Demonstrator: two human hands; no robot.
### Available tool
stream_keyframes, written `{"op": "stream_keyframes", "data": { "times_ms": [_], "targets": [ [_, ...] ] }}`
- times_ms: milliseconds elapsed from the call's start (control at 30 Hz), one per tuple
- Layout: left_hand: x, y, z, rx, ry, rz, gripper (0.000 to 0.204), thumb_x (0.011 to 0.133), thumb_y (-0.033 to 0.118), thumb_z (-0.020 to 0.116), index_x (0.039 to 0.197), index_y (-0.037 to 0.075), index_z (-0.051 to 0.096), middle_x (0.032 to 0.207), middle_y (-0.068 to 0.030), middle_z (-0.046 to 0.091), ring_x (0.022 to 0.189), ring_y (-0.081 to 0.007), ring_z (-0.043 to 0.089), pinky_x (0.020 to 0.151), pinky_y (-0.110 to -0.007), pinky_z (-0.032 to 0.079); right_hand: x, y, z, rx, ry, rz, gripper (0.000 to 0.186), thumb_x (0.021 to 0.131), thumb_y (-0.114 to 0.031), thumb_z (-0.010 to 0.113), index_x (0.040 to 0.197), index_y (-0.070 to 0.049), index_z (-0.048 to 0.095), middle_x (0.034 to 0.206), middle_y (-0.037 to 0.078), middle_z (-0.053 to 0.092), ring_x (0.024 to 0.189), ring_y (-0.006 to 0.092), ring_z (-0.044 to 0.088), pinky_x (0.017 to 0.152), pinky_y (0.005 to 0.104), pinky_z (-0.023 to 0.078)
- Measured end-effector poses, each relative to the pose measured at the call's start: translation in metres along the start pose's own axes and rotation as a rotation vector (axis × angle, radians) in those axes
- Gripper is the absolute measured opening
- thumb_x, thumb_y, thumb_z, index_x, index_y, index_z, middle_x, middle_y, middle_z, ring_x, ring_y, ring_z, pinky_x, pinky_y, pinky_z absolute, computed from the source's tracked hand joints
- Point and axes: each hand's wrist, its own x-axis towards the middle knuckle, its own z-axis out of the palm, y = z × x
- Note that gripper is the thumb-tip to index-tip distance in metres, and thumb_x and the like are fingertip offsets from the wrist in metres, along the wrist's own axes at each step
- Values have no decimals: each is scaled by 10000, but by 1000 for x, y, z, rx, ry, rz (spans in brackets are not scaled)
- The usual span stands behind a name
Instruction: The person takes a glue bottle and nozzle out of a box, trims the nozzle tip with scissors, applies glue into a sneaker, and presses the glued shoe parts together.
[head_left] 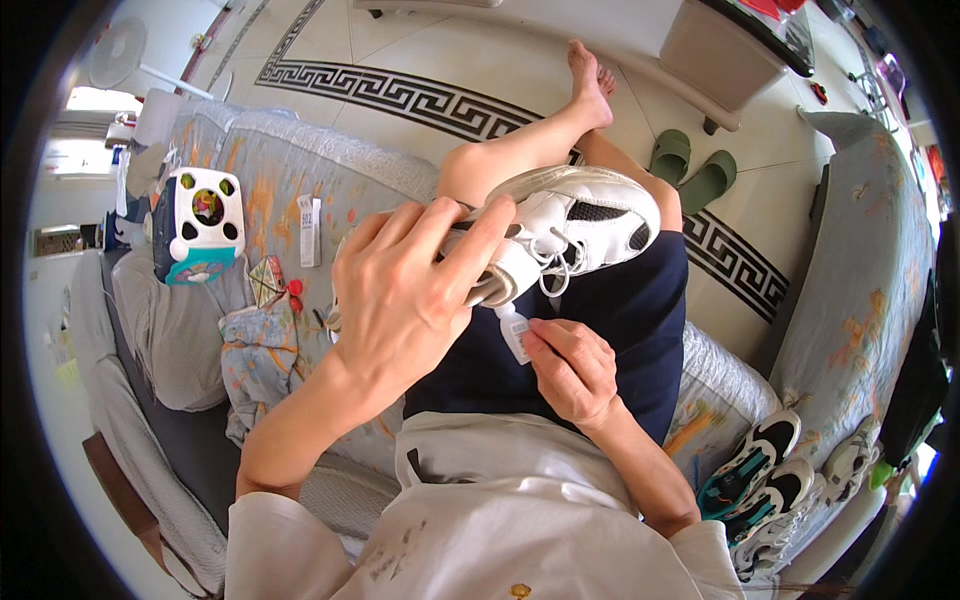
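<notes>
Two hands busy, left hand (400, 290) grip grasping white sneaker (575, 225), right hand (570, 370) grip pinching small white bottle (514, 333), contents unseen

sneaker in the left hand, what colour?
White sneaker with black mesh panels; head view.

Green slippers (693, 170) on tiled floor (420, 50); white toy (203, 222) on patterned sofa (290, 165); black-and-white sneakers (762, 470) lower right; fan (115, 52) top left.
</notes>
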Motion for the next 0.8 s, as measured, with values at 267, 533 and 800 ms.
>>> {"op": "stream_keyframes", "data": {
  "times_ms": [267,533,800],
  "targets": [
    [14,13,-5,26,-45,73,558,570,7,672,1111,135,634,821,-27,588,745,-230,595,641,-360,451,6,-1,-6,-58,84,30,285,603,33,673,883,68,633,918,162,604,709,245,617,597,322,525],
    [19,17,-4,82,-82,120,579,560,4,682,1121,135,631,840,-27,591,779,-221,596,665,-364,440,-1,-1,-6,-17,99,98,269,610,42,665,878,54,641,916,142,606,700,218,613,589,303,515],
    [28,13,-9,132,-133,119,567,577,37,711,1127,135,610,827,-46,565,766,-233,587,697,-355,461,-2,-4,-10,196,220,388,157,682,83,687,821,37,630,869,144,627,703,223,627,603,286,515]
  ]
}}
